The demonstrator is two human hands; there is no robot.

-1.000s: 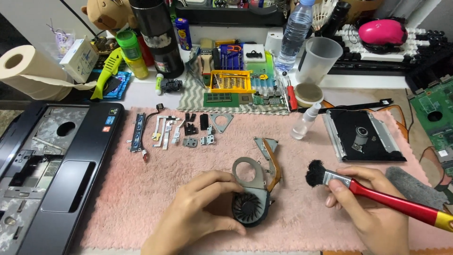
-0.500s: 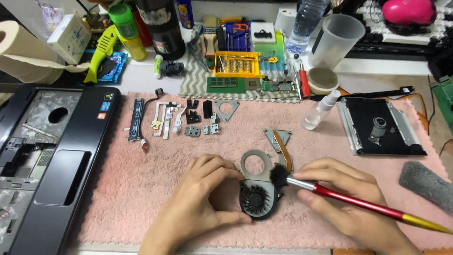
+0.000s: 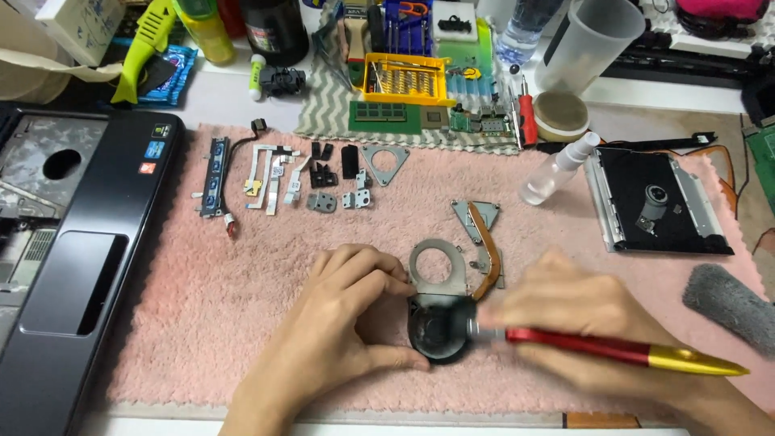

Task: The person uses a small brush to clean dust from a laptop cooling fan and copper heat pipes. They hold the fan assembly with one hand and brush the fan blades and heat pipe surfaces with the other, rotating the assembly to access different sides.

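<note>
- Step in hand, as I judge it: brushing dust out of the fan (image 3: 440,329), which lies on the pink mat (image 3: 242,323), low centre, betw. both hands.
- Left hand (image 3: 339,331): fingers curled, thumb + fingertips pinching the fan's left edge, pinning it flat to the mat.
- Right hand (image 3: 581,323): closed round the brush (image 3: 597,347) (red shaft, gold end); bristle tip on the fan's dark face. Hand is motion-blurred, exact finger grip can't tell.
- Heat pipe (image 3: 484,242), copper, runs up-right from the fan housing to a small triangular plate.
- Next move, my guess: needs steady hold w/ left hand, light short strokes into the blades, w/o bending them or the pipe.
- Packages/labels:
  - Yellow bit case (image 3: 404,79), rectangular, top centre, open.
  - Spray bottle (image 3: 557,169), small, clear, lying tilted right of centre.
  - Clear cup (image 3: 593,40), top right; water bottle (image 3: 525,32) just left of it.
  - Laptop base (image 3: 89,266), dark, at left; small square stickers, blue, green, red, near its top right corner.
  - White box (image 3: 64,20), top left corner, partly cut off.
  - Blue packet (image 3: 169,73) under a yellow-green tool, top left.
</note>
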